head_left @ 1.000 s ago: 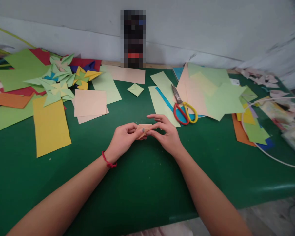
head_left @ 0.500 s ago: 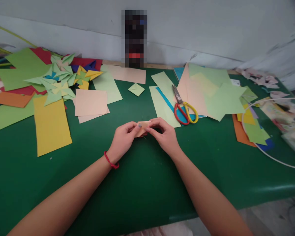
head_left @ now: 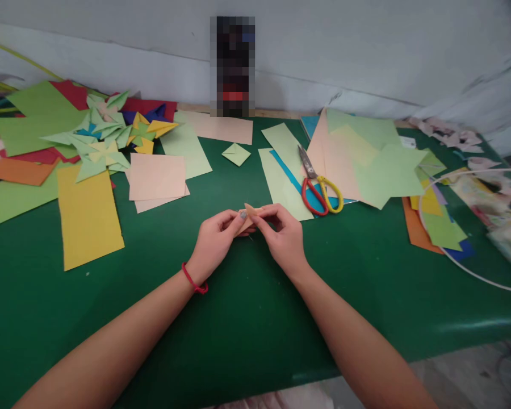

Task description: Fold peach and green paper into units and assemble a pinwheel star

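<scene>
A small folded piece of peach paper [head_left: 241,229] is pinched between my two hands over the green table. My left hand [head_left: 215,238], with a red cord on its wrist, grips the paper's left side between thumb and fingers. On the other side, my right hand [head_left: 284,236] is closed on the paper, its thumb at a raised pointed flap. Fingers hide much of the paper. Beyond the hands lies a small folded light green paper square [head_left: 236,154]. Scissors [head_left: 317,182] with one red and one yellow handle rest on paper sheets to the right.
Peach squares [head_left: 157,177] and a yellow sheet [head_left: 90,218] lie to the left. Folded paper stars [head_left: 106,145] sit on coloured sheets behind them. Light green sheets [head_left: 366,153] are stacked at right. A pixelated dark upright object [head_left: 232,68] stands against the wall. A white cable [head_left: 460,266] loops at right.
A flap of the peach paper now stands up as a point by my right thumb, where the paper looked flatter before. My right thumb has shifted slightly up and left.
</scene>
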The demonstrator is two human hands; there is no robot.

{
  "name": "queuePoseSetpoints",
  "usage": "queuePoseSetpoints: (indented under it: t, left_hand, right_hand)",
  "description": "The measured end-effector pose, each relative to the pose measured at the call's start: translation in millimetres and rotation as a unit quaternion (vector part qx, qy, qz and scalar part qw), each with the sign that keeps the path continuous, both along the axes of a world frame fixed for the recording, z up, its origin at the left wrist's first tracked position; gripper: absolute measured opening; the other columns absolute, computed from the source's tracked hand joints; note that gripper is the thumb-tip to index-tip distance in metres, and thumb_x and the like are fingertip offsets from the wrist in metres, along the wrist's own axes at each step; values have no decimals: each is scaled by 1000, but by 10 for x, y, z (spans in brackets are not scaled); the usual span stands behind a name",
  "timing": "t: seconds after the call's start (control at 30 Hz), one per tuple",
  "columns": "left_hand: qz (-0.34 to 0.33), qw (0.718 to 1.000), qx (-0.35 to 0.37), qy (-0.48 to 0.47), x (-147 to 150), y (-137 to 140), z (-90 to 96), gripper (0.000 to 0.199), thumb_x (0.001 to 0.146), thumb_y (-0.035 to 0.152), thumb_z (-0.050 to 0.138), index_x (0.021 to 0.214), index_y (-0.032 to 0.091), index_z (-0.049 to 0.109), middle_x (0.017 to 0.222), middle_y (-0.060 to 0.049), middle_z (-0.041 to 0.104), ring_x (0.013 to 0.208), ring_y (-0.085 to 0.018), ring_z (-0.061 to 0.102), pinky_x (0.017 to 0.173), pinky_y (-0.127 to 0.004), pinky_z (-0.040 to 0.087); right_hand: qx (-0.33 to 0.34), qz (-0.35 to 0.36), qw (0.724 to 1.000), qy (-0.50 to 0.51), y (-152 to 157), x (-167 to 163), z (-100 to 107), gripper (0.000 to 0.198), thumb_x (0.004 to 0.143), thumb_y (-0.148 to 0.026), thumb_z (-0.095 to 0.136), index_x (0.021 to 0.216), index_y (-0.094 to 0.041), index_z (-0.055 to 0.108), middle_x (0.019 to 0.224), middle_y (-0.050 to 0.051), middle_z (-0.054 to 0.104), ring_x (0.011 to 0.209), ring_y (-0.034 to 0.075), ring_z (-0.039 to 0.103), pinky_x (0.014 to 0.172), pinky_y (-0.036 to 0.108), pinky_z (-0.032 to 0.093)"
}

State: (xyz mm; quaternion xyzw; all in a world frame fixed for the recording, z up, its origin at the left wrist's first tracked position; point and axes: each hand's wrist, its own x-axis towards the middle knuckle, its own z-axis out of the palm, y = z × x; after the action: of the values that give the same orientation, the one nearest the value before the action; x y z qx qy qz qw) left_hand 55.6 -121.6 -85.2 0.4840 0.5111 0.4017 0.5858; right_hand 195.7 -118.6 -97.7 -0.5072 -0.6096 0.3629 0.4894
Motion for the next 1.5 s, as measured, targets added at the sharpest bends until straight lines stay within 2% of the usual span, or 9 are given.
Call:
queuePoseSetpoints:
  t: [0.13, 0.43, 0.6, 0.7, 0.8, 0.93, 1.23, 1.37, 1.5]
  left_hand:
    - [-11, 1000, 10, -9, -2, -13, -24, 32, 77, 44, 57, 90, 16, 62, 93, -6, 66, 88, -18, 62, 82, -30, 50]
    - [-1, 1000, 3, -29, -4, -7, -80, 26, 76, 38, 59, 85, 14, 61, 86, -6, 67, 81, -17, 64, 80, -31, 52]
    - [2, 997, -11, -74, -3, 1, -87, 22, 74, 35, 63, 79, 14, 60, 81, -3, 66, 79, -16, 65, 80, -31, 52]
    - [-3, 996, -19, -88, -13, 5, -88, 23, 73, 34, 64, 84, 14, 60, 82, -3, 67, 79, -16, 65, 79, -31, 53]
    - [-5, 994, -23, -105, -20, 11, -79, 24, 74, 32, 64, 90, 14, 60, 82, -4, 67, 77, -16, 66, 77, -30, 54]
    - [-7, 994, -22, -107, -17, 23, -87, 23, 74, 31, 64, 88, 13, 62, 80, -4, 68, 74, -16, 67, 75, -30, 55]
    - [13, 995, 18, -95, 32, 12, -162, 17, 76, 30, 61, 85, 15, 62, 83, -4, 68, 75, -16, 67, 75, -31, 56]
    - [26, 997, 62, -49, 51, -8, -164, 22, 75, 29, 63, 92, 16, 61, 93, -5, 67, 86, -17, 65, 80, -30, 54]
    - [35, 996, 81, 2, 56, -22, -169, 22, 73, 29, 64, 91, 16, 62, 91, -4, 68, 83, -16, 65, 79, -28, 54]
  right_hand:
    - [3, -7, 1000, -10, -2, 8, 0, 9, 81, -30, 55, 80, -21, 57, 84, 3, 61, 80, 16, 61, 75, 33, 52]
    - [-5, -4, 1000, 4, -20, -3, -14, 8, 80, -29, 56, 81, -21, 55, 86, 2, 59, 83, 15, 60, 78, 32, 51]
    - [-77, 3, 992, 97, 20, -1, -52, 36, 69, -34, 68, 99, -23, 50, 91, 2, 58, 83, 14, 60, 75, 29, 51]
    - [-140, 62, 982, 111, 40, 23, -41, 28, 69, -37, 67, 89, -20, 58, 87, 2, 61, 81, 15, 59, 74, 29, 50]
    - [-164, 76, 976, 118, 43, 47, -20, 22, 71, -37, 65, 83, -19, 63, 82, 1, 62, 79, 14, 57, 74, 29, 47]
    - [-163, 59, 977, 126, 40, 57, -26, 19, 70, -36, 67, 80, -21, 66, 79, 0, 62, 76, 14, 56, 72, 29, 45]
    - [-86, -15, 988, 130, -4, -23, -54, 9, 72, -30, 66, 71, -21, 65, 76, -1, 57, 75, 13, 56, 71, 29, 46]
    - [-97, -26, 983, 156, -8, -20, -52, 9, 73, -29, 65, 71, -20, 63, 73, -1, 58, 72, 12, 55, 71, 28, 45]
    - [-123, -36, 973, 193, 1, -12, -81, 10, 73, -29, 64, 74, -19, 62, 70, -2, 59, 69, 12, 55, 68, 27, 45]
